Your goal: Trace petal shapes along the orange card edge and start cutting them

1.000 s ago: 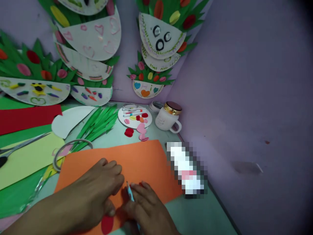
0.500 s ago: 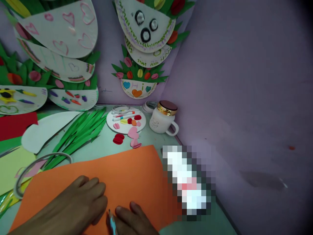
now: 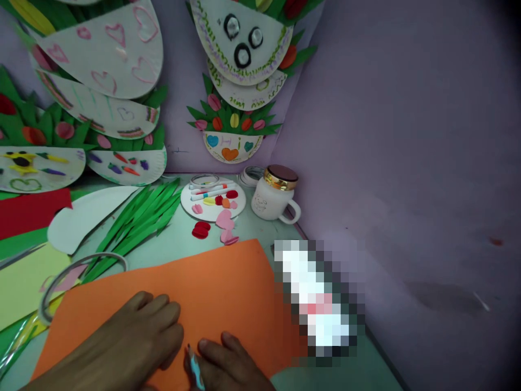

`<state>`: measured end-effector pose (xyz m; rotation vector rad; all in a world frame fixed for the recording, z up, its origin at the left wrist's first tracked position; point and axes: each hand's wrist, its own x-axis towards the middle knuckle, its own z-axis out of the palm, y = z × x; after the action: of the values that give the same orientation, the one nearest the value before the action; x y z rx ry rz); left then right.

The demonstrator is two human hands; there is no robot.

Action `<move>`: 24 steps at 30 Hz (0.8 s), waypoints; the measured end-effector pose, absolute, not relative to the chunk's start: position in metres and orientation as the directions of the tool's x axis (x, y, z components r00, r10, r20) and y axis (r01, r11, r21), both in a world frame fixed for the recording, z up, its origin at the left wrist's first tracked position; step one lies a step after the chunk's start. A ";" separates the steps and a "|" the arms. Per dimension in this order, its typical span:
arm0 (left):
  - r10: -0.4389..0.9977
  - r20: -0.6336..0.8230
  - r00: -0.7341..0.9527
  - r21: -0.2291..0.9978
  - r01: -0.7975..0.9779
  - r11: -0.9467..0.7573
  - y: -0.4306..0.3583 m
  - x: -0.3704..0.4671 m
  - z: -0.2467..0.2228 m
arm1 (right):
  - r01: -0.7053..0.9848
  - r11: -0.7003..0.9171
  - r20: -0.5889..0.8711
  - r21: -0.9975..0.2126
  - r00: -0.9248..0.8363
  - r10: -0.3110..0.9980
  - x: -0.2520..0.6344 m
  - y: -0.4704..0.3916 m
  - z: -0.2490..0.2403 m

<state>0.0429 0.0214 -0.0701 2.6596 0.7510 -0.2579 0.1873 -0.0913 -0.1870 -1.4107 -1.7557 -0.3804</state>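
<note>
A large sheet of orange paper [image 3: 228, 288] lies across the front of the table. On its left part rests my left hand [image 3: 142, 331], closed with the fingers curled under and their tips hidden. Just to the right, my right hand [image 3: 232, 364] grips a light blue pencil [image 3: 196, 370] near the bottom edge. The pencil's dark tip points up and touches or nearly touches the paper, close beside the left hand. No mark can be made out on the sheet.
Green paper strips [image 3: 140, 217], a white cutout [image 3: 87, 217] and a tape ring [image 3: 46, 296] lie at left. Behind are a white plate [image 3: 185, 201] with markers and paper petals, and a lidded mug [image 3: 268, 201]. A blurred-out bright object [image 3: 313, 293] sits right, beside the wall.
The whole view has shifted slightly, so most things appear a little further right. Both hands stay close together on the orange paper, and the pencil is still in my right hand.
</note>
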 end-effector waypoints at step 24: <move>0.468 -0.212 0.858 0.346 0.514 -0.785 0.009 0.031 -0.038 | 0.679 0.500 0.451 -0.538 -0.269 0.851 0.212 -0.100 -0.107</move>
<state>0.0311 0.0090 -0.0382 2.6369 0.7281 -0.1607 0.2119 -0.0995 -0.1069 -1.2518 -2.0296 0.3081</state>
